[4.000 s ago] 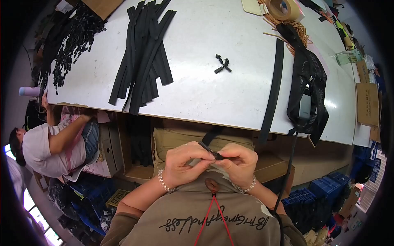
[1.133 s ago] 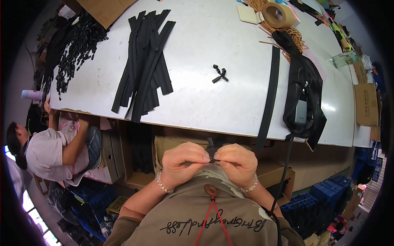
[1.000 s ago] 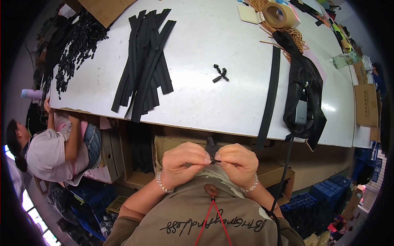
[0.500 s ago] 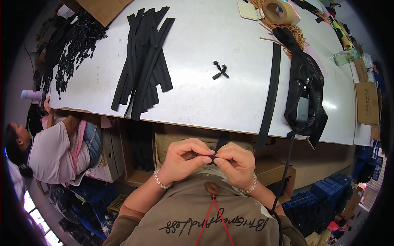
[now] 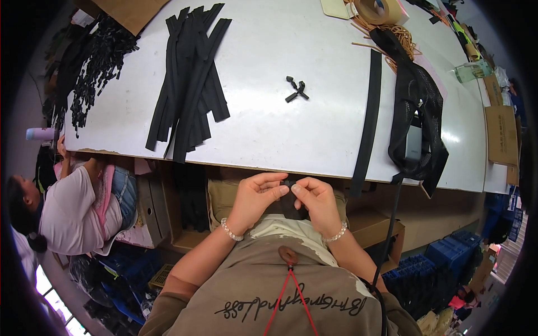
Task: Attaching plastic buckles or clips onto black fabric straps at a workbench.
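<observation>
Close together at the table's front edge, my left hand [image 5: 259, 195] and my right hand [image 5: 315, 203] pinch the upper end of a black strip [image 5: 291, 208] between thumbs and fingertips. The strip hangs down below my fingers toward my lap. Whether a small fitting sits at the pinched end is too small to tell. Beyond my hands, a few small black pull tabs [image 5: 296, 89] lie crossed on the white table [image 5: 252, 129]. To the left is a loose pile of flat black strips [image 5: 193, 84]. A single black strip [image 5: 367, 123] lies on the right, its near end hanging over the edge.
Right of that strip lie a black mesh pouch [image 5: 414, 112] with a grey device and a cable. Tan cords [image 5: 400, 39] and a tape roll [image 5: 381, 10] are behind it. Many black pulls [image 5: 101, 73] heap far left. A co-worker [image 5: 84, 207] sits at the left.
Both hands have moved slightly up and away from my body, toward the table edge. My fingers have straightened somewhat around the pinched end, and more of the hanging strip shows.
</observation>
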Available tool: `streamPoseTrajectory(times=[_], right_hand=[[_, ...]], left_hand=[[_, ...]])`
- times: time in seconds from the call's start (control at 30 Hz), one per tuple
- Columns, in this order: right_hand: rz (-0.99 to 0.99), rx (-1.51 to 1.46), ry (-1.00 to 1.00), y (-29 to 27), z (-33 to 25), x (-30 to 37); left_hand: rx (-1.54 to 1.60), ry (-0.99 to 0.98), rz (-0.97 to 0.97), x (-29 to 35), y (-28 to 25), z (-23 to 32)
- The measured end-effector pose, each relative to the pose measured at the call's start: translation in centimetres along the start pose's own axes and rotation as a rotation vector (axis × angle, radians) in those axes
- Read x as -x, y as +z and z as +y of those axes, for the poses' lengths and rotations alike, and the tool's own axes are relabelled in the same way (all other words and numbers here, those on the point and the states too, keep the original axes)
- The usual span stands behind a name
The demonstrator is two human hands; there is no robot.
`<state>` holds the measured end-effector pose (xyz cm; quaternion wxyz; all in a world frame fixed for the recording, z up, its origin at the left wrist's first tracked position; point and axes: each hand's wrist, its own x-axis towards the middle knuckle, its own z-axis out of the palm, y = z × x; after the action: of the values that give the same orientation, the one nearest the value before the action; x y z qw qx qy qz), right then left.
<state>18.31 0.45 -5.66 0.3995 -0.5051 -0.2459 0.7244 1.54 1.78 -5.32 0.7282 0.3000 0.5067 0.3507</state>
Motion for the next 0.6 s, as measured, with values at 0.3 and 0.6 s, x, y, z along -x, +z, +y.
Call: streamPoseTrajectory(times=[0.3,0.6], right_hand=[[0.088,-0.215,0.029,-0.4,1.1,-0.7],[0.165,-0.344,-0.038,0.2,2.4,-0.6]], left_hand=[[0.182,-0.225,0.054,-1.2,-0.2,-1.0],[0.264,-0.137,0.093,-1.2,0.4,-2.3]])
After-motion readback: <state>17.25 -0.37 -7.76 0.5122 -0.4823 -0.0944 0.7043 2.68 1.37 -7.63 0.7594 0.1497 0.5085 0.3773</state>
